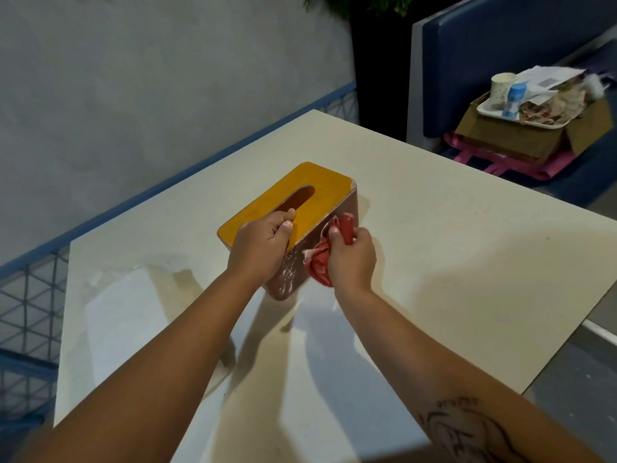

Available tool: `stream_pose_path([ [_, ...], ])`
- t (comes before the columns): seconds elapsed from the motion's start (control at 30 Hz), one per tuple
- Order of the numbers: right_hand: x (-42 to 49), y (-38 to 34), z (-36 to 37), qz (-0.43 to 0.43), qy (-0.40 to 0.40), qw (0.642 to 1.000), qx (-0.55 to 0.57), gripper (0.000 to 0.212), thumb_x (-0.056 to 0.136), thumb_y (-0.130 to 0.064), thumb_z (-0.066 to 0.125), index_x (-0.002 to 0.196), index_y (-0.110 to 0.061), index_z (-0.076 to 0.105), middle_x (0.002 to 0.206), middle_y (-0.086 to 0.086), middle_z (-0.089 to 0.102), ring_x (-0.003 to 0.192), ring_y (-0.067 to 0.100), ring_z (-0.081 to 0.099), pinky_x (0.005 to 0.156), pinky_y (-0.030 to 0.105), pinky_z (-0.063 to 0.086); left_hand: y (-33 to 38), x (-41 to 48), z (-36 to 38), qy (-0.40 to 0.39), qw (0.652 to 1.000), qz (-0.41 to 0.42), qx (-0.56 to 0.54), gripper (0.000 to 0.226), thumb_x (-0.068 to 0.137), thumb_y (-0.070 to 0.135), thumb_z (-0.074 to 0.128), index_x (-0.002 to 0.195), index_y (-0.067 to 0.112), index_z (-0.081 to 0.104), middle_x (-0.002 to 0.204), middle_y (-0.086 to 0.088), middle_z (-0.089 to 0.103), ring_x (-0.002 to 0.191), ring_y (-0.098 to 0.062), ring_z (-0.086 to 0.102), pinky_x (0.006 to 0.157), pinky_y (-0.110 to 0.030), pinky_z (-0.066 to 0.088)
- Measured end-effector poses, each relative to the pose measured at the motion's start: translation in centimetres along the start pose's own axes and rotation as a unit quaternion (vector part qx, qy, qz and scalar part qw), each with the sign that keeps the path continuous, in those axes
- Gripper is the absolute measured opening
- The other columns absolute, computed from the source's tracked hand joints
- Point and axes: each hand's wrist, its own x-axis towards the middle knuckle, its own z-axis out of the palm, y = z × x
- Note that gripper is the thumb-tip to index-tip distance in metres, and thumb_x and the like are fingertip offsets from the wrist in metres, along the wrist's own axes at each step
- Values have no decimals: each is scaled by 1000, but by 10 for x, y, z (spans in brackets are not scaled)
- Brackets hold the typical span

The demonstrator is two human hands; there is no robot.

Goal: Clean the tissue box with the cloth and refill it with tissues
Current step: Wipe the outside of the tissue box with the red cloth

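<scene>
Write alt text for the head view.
A person's right hand presses a red cloth against the brown side of a yellow-lidded tissue box on a cream table, while the left hand grips the box's top.

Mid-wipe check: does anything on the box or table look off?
Yes: white specks and smears dot the brown side of the tissue box at its near corner, beside the cloth. The lid's far right corner looks pale, perhaps chipped. No tissue shows in the slot.
</scene>
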Motion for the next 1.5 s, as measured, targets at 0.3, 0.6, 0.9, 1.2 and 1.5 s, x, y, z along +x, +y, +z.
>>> stream_pose_path([
  [0.3,-52,44,19,-63,-73,995,18,42,98,-42,33,96,-11,61,100,19,60,89,22,60,85,32,51,-2,1,0,-4,1000,8,5,35,99,29,37,127,24,57,127,0,61,118,-26,52,98,-45,45],
  [0.6,-8,0,2,93,-2,993,66,31,99,-29,44,109,-12,68,95,5,66,84,20,59,75,27,43,-4,3,1,-7,1000,-5,-4,36,99,32,37,128,28,56,128,0,61,119,-26,51,96,-47,46],
  [0.9,-59,23,14,-65,-76,995,-9,30,96,-27,52,117,-10,64,111,6,48,89,-2,47,94,13,36,-3,2,1,-11,1000,4,-12,42,94,39,35,129,27,56,129,1,60,121,-25,50,100,-48,43],
  [1.2,5,8,-1,35,3,999,21,29,96,-25,51,113,-8,68,102,10,69,87,20,63,80,26,45,-2,2,0,-8,999,-5,-31,37,99,33,35,129,25,56,130,0,59,121,-24,50,100,-46,44],
  [1.5,-63,34,9,-33,-108,993,-38,29,95,-24,54,119,-10,63,109,8,49,95,12,51,80,-5,34,0,-2,-2,-5,999,16,-52,52,95,40,23,128,20,57,129,-2,59,121,-19,51,98,-30,37],
])
